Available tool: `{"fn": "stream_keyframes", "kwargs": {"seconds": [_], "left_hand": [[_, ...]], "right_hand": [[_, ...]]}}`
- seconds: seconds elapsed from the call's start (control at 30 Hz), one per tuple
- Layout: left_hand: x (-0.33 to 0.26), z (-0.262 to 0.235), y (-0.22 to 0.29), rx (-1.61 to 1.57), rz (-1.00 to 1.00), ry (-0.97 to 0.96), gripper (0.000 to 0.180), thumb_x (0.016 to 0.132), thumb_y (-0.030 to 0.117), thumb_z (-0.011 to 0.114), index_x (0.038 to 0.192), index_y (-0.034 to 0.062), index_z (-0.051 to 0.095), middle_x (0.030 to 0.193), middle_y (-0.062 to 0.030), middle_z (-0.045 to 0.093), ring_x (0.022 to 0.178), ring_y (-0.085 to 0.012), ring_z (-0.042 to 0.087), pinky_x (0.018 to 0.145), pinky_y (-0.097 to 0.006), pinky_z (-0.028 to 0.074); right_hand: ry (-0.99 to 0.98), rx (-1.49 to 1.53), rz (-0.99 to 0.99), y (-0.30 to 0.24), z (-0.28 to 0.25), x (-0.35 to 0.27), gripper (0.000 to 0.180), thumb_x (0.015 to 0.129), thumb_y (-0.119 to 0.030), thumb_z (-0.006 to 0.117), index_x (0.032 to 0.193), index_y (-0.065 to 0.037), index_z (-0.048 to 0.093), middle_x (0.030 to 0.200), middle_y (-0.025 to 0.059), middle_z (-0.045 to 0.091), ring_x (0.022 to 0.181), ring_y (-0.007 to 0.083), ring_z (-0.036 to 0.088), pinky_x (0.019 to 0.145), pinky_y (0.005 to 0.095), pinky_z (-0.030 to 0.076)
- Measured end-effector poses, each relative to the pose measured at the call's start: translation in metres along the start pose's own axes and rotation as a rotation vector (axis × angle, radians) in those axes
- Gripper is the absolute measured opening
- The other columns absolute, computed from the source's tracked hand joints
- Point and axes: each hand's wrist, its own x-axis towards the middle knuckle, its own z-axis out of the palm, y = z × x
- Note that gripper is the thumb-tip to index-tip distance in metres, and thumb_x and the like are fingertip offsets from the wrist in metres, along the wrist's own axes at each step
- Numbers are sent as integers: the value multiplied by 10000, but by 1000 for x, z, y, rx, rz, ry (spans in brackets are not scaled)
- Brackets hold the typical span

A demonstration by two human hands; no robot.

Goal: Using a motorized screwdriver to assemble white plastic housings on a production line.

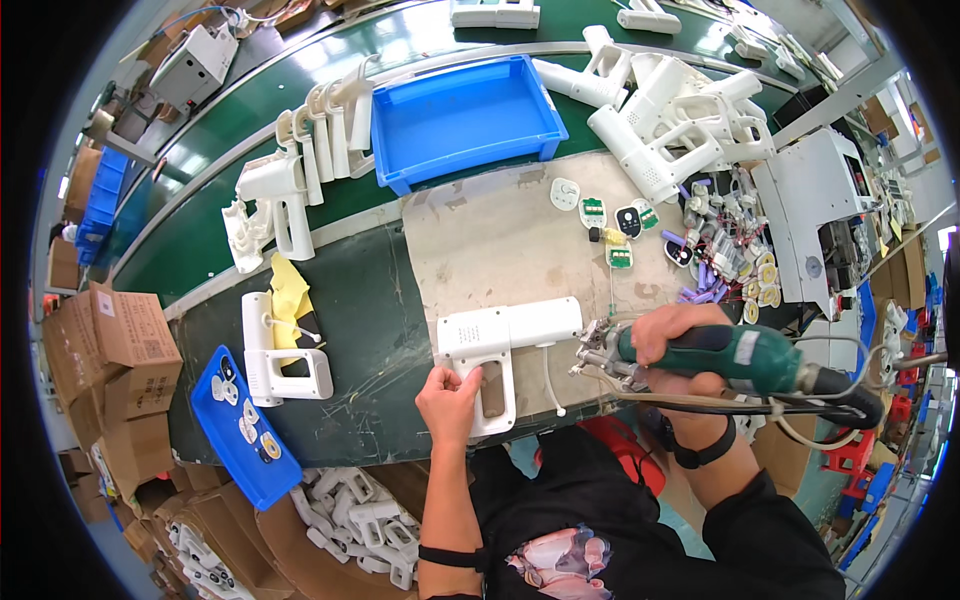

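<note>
A white pistol-shaped device (520, 328) with a loop handle lies on the brown mat, a short white cable trailing from it. My left hand (446, 402) is closed on the outer side of its handle, fingertips at the handle opening. My right hand (682, 345) is wrapped around a green power screwdriver (735, 355), held sideways. The tool's metal head (606, 352) points left, beside the device's right end; whether they touch I cannot tell. Several small round boards and covers, including a green circuit board (620, 257), lie beyond the device.
A blue bin (465, 120) stands at the back, between upright white housing parts (290, 200) and piled white devices (680, 115). Motors and wires (725, 240) heap up at right. Another white device (275, 355) and a blue tray (235, 430) are at left, above cartons (115, 345).
</note>
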Motion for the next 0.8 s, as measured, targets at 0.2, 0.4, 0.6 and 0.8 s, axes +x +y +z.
{"fn": "stream_keyframes", "kwargs": {"seconds": [0.2, 0.4, 0.6, 0.8], "left_hand": [[2, 1, -12, -71, -44, 26, 392, 698, 190, 792, 595, 45, 443, 538, 53, 405, 518, -45, 332, 458, -229, 297], [-7, 12, -24, -67, -21, 50, 371, 692, 207, 803, 616, 31, 485, 537, 43, 420, 515, -49, 344, 456, -231, 303], [-19, 20, 1, -12, 4, 9, 308, 717, 193, 785, 678, 13, 538, 515, 18, 428, 487, -64, 353, 443, -242, 309], [-26, 32, 59, -13, 253, -298, 288, 729, 166, 760, 973, 49, 659, 579, -63, 525, 500, -137, 478, 485, -286, 403]], "right_hand": [[-111, -108, -64, 9, 1, -4, 547, 711, -426, 784, 975, -30, 514, 792, 53, 569, 689, 159, 541, 605, 270, 444], [-64, -164, -25, -2, -2, -7, 581, 725, -457, 765, 1025, -21, 526, 803, 69, 579, 720, 150, 553, 643, 265, 462], [78, -72, -131, -37, 8, 1, 743, 680, -631, 702, 1036, -18, 480, 760, 78, 556, 692, 185, 531, 658, 346, 446], [-10, -30, -211, -58, 50, 9, 770, 694, -667, 660, 1016, 7, 477, 718, 80, 566, 639, 189, 554, 606, 330, 455]]}}
